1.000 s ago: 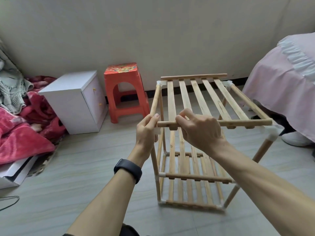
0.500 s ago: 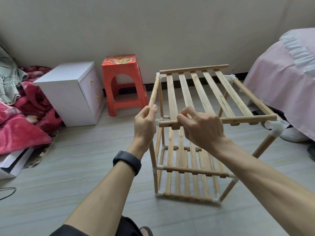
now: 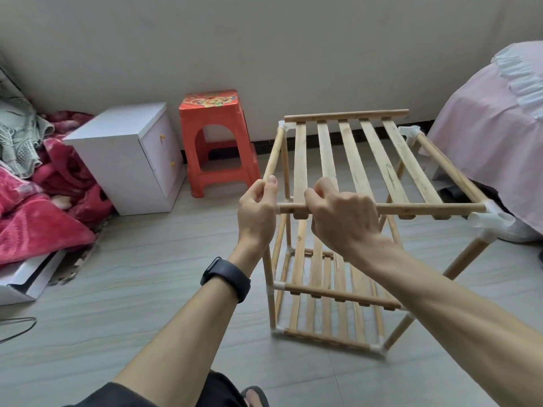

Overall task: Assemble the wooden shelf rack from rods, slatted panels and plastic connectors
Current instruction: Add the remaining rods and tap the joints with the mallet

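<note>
grey wall (image 3: 264,39) | tiled floor (image 3: 132,289) | orange stool (image 3: 216,139) | white cabinet (image 3: 129,157)

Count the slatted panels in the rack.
3. Top panel, its near rail gripped by the right hand; middle panel halfway down; bottom panel just above the floor. None looks hidden.

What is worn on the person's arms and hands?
The left hand and right hand are gloveless, forearms uncovered. A black wristband circles the left wrist; the right wrist is bare. Dark fabric, probably a sleeve, edges the left upper arm.
</note>
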{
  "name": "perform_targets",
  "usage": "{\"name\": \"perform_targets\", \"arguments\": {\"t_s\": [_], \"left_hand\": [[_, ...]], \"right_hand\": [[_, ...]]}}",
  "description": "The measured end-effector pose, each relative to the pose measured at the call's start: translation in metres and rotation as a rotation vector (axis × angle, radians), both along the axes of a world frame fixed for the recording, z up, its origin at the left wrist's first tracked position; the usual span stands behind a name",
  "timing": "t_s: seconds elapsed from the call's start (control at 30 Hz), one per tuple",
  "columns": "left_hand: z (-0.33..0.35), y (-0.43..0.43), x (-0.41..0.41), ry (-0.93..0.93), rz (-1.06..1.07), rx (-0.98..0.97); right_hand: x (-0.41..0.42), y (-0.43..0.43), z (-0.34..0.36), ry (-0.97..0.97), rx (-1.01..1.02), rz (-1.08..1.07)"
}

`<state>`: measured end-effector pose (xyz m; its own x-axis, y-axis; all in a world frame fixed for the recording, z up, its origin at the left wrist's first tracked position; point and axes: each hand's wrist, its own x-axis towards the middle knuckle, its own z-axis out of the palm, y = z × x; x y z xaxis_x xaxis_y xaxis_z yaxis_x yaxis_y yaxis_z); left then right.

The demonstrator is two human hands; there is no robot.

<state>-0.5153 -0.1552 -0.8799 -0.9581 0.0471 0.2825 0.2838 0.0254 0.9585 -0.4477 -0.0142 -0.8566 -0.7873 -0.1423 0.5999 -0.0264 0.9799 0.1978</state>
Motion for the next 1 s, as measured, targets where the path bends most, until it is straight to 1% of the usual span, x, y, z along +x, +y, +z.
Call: {"name": "perform_targets", "arguments": {"t_s": [0.13,0.47,0.6,0.73,0.87,1.0], "left_hand": [[0.002,0.002,-0.002,-0.004,0.012,0.002],[0.005,0.009,0.006,-0.035,0.054,0.002],[0.009,0.004,0.011,-0.028,0.022,-0.019],[0.003,-0.002,0.007,-0.035,-0.074,-0.082],[0.010,-0.007,0.001,-0.112,-0.182,-0.089],[0.024,-0.009,-0.010,-0.307,-0.274,-0.087]], "right_hand": [[0.001,-0.011,0.002,-0.074,0.003,-0.057],[-0.002,-0.025,0.003,-0.141,-0.032,-0.145],[0.003,-0.024,0.006,-0.179,-0.055,-0.144],[0.014,-0.005,0.008,-0.287,-0.127,-0.050],[0.021,0.009,0.010,-0.264,-0.152,0.008],[0.025,0.016,0.007,-0.315,-0.108,-0.038]]}}
